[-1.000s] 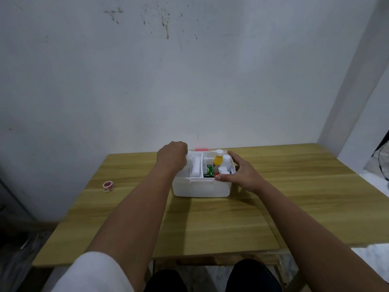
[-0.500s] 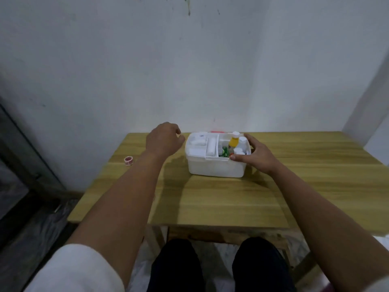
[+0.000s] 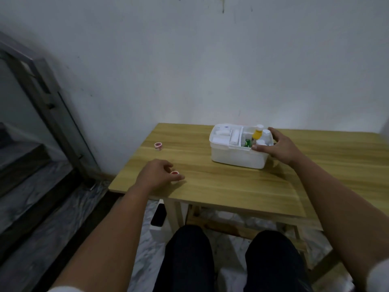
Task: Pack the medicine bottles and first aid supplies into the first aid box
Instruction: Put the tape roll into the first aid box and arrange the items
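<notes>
From the head view, a rectangular wooden desk (image 3: 231, 186) with a pale, straight grain is seen against a matte white wall (image 3: 189, 70) marked by a few dark specks near the top. A white plastic first aid box (image 3: 237, 159) with rounded corners is set on the far middle part of the desk, its top open and its inside split into compartments. White rolled bandages (image 3: 229, 137) are lodged in the left compartments. In the right compartment a yellow medicine bottle (image 3: 257, 134) with a white cap is stood upright beside white bottles (image 3: 265, 133), and a green packet (image 3: 248, 143) is tucked low in front of them.

The box's right end is gripped by the right hand (image 3: 277, 147), the thumb laid along the near rim and the fingers curled over the far corner. The left hand (image 3: 156, 175) is lowered to the desk near its left front edge, well apart from the box, and a small round tape roll (image 3: 174, 173) with a red centre is pinched between its thumb and curled fingers. A second small round roll (image 3: 158, 146), reddish and white, is left alone near the desk's far left edge.

Below the desk, dark trousers (image 3: 189, 260) and a marbled grey floor (image 3: 52, 228) are seen; a grey metal frame (image 3: 48, 98) is leaned at the left.
</notes>
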The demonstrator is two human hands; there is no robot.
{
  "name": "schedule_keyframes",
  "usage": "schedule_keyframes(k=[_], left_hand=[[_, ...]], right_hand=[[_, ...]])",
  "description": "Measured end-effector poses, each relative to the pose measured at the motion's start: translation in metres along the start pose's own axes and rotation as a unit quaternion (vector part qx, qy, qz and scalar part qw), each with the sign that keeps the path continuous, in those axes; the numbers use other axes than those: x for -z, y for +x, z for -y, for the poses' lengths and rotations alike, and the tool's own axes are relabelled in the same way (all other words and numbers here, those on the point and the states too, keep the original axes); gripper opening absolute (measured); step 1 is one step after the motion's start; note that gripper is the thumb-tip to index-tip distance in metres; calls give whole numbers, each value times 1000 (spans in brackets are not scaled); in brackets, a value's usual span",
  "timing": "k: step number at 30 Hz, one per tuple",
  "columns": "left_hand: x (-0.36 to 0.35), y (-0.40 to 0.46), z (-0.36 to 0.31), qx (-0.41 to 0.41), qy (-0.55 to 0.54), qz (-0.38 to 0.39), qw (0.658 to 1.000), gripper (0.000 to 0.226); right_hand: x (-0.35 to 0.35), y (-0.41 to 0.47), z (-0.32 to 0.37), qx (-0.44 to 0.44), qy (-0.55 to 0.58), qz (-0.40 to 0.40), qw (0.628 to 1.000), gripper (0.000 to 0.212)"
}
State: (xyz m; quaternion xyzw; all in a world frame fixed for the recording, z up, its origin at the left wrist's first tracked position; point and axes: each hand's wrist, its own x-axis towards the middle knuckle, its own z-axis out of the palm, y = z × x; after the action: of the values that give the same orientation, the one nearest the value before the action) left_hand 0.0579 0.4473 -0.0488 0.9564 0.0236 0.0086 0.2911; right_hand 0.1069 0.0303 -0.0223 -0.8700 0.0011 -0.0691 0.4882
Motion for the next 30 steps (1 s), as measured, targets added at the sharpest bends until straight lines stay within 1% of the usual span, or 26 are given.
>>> schedule_keyframes(k=[2,3,5,6,9,12,15,20,22,24,26,27,30], left_hand=[[-7,0,-1,-18,2,-6,1000,50],[-9,1,-1,-24,7,-13,1000,40],[-10,5,-1,-30,17,-33,999,31],[-10,9,-1,-31,23,-48,998,31],[-9,23,1,-14,46,-99,994,34],[-11,39,6,15,54,-137,989,31],[-15,56,10,19,47,-160,986,34],[-19,88,16,11,21,-163,986,58],[-18,98,19,8,53,-175,983,71],[-15,104,21,28,102,-196,975,85],[-12,110,24,52,125,-193,972,92],[-11,113,25,56,117,-180,975,89],[-12,122,34,37,47,-158,986,66]], right_hand=[[0,-1,2,3,7,1,1000,146],[0,-1,4,5,11,4,1000,141],[0,-2,4,9,21,9,1000,124],[0,-1,1,14,22,9,1000,122],[-1,0,-4,12,14,6,1000,142],[0,1,-8,20,22,10,1000,138],[1,4,-10,24,14,9,1000,145],[3,10,-18,22,8,14,1000,139],[3,11,-20,19,11,9,1000,138],[3,12,-21,18,16,9,1000,137],[2,12,-21,19,18,11,1000,135],[2,12,-21,18,19,11,1000,134],[1,11,-22,19,21,14,1000,131]])
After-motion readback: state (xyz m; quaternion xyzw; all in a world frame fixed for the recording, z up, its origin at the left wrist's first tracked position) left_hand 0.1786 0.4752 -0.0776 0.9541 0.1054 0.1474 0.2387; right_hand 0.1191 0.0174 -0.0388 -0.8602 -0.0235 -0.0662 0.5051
